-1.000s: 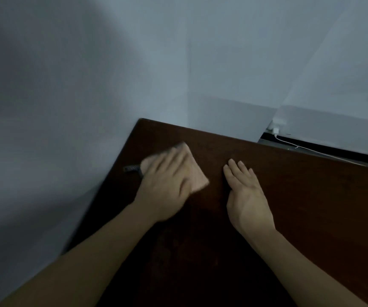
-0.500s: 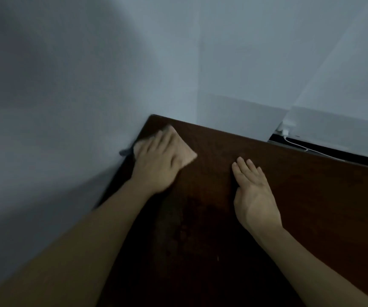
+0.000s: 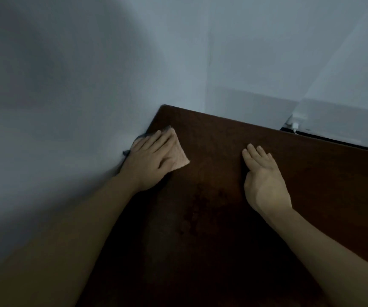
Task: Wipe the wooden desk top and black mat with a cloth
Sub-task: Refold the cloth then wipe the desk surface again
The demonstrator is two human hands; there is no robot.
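A dark brown wooden desk top [image 3: 234,218] fills the lower right, its far left corner near the wall. A folded pinkish cloth [image 3: 179,157] with a dark edge lies at the desk's left edge. My left hand [image 3: 150,160] lies flat on it with straight fingers, pressing it down. To the right, my right hand [image 3: 265,180] rests flat on the bare wood, fingers together and straight, holding nothing. No black mat shows in this view.
Pale grey walls [image 3: 90,74] meet the desk's left and far edges. Behind the far right edge sits a white charger plug [image 3: 294,124] with a thin cable, above a dark gap.
My left hand has slid the cloth from the desk's middle to its left edge by the wall. The right hand stays flat in much the same place.
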